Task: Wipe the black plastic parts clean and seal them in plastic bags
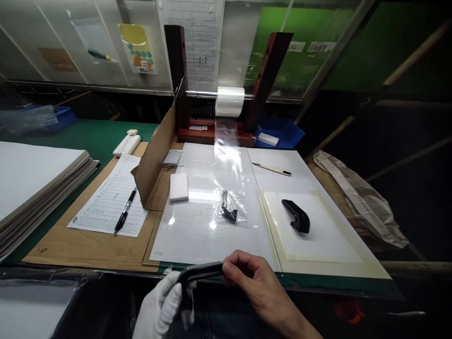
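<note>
Both hands at the near edge of the green counter (106, 127), 1 black curved part (203, 270) held between them. My left hand (158, 303), in a white glove, has its fingers curled around the bent end; my right hand (257, 285), bare, pinches the other end between thumb and fingers. The part sits just in front of the white board (197, 245), its long arm running roughly level from hand to hand. 2 more black pieces lie beyond: the wrapped piece (230, 215) under clear film (229, 160) at the middle of the board, and the loose piece (301, 219) to the right, on a pale sheet bordered with yellowish tape. The film hangs from a roll (229, 101) on a bar between 2 dark red posts, then runs down over the board toward me. Left of it, a white foam block (179, 187). Right of it, a knife (273, 170) with a pale handle, near a blue bin (282, 131). Further left, past an upright cardboard flap (157, 153), a printed form (102, 202) with a black pen (125, 212) lying across it. Far left, a stack of white sheets (35, 179). Markings on the form too small to read.
</note>
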A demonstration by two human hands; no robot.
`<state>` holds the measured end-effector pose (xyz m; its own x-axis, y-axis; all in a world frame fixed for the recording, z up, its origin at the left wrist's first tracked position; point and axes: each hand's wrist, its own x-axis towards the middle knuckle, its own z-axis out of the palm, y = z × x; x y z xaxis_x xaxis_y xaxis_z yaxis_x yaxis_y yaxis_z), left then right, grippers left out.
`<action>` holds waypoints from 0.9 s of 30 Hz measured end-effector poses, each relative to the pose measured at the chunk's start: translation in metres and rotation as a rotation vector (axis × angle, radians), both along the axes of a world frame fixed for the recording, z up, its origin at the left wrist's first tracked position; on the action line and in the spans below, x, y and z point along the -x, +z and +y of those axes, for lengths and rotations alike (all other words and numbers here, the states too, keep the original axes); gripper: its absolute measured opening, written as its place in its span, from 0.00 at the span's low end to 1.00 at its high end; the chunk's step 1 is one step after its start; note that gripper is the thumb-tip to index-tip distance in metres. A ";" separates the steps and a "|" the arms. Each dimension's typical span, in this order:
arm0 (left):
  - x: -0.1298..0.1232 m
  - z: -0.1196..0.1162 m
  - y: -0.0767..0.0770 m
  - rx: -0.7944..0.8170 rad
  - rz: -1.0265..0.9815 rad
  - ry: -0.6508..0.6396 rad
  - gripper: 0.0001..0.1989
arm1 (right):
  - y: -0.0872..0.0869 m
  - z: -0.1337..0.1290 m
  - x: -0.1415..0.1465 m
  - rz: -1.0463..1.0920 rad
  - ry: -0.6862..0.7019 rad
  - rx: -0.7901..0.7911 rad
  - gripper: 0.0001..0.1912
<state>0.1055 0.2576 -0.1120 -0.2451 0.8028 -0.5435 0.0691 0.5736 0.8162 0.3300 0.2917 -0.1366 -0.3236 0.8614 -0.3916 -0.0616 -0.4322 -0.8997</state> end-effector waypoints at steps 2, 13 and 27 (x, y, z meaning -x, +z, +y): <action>0.016 0.000 0.002 0.002 0.049 0.069 0.29 | 0.008 0.029 0.014 -0.065 0.143 -0.174 0.21; 0.012 0.021 0.009 -0.349 0.340 0.196 0.23 | 0.017 0.179 0.141 -0.553 0.006 -0.557 0.22; -0.068 0.037 -0.037 -0.723 0.419 -0.408 0.08 | 0.026 -0.007 -0.011 -0.568 -0.162 -0.950 0.16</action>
